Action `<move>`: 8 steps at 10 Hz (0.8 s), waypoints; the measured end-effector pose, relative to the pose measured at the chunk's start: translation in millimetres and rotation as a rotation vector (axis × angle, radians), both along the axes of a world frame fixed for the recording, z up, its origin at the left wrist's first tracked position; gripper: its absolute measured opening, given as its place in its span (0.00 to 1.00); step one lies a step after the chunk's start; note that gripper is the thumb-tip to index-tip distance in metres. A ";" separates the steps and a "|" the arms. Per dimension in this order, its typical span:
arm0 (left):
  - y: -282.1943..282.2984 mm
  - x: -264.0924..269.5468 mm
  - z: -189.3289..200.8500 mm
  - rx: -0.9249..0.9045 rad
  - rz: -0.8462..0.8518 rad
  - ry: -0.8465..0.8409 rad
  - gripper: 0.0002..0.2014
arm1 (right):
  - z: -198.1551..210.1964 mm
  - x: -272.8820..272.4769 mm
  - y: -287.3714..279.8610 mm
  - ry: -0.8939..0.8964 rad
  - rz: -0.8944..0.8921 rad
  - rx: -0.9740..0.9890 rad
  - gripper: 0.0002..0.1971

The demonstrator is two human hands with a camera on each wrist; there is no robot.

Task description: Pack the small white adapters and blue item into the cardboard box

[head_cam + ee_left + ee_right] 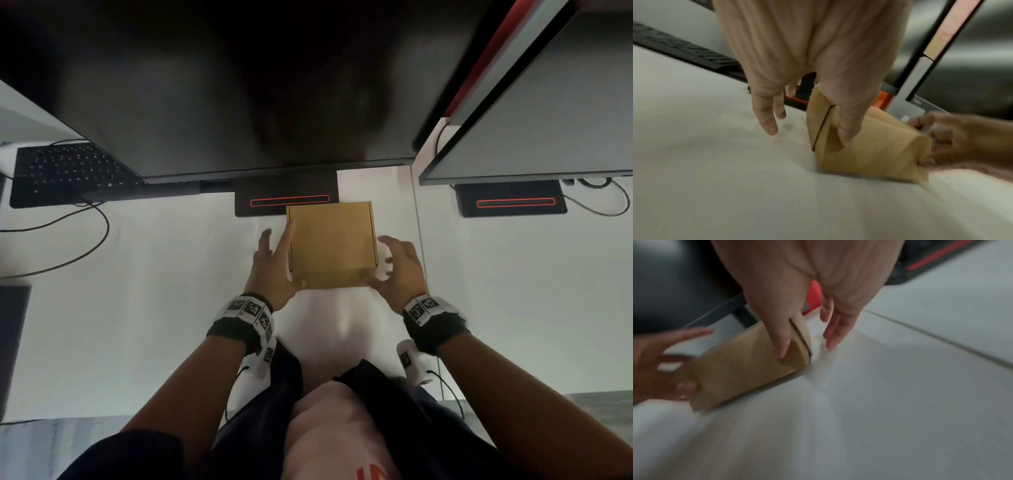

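both hands (274, 270) flanking closed cardboard box (331, 245)

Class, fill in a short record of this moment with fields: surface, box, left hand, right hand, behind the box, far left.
surface: white desk
box: closed cardboard box, resting on the desk
left hand: left hand on the box's left side, fingers straight
right hand: right hand at the box's right near corner, fingers spread
behind the box: black monitor stand with a red stripe
far left: black keyboard
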State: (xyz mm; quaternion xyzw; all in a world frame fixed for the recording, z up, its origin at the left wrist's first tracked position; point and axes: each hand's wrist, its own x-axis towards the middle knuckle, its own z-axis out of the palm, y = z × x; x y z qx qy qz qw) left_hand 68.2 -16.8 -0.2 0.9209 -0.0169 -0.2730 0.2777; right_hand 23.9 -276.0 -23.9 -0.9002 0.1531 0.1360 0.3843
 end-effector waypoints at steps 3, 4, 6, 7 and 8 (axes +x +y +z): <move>-5.5 25.6 -11.5 0.262 -0.414 -0.313 0.46 | -5.4 42.1 25.3 -0.167 0.616 -0.519 0.45; -7.5 24.0 -14.2 0.266 -0.422 -0.320 0.45 | -6.9 42.7 25.6 -0.154 0.614 -0.540 0.44; -7.5 23.2 -7.9 0.311 -0.439 -0.291 0.45 | 1.2 39.9 31.7 -0.111 0.594 -0.571 0.43; -8.9 26.6 4.0 0.330 -0.465 -0.290 0.44 | 11.6 42.4 39.8 -0.075 0.596 -0.604 0.46; -9.7 26.6 20.2 0.340 -0.457 -0.271 0.46 | 23.5 45.9 47.1 -0.036 0.579 -0.635 0.51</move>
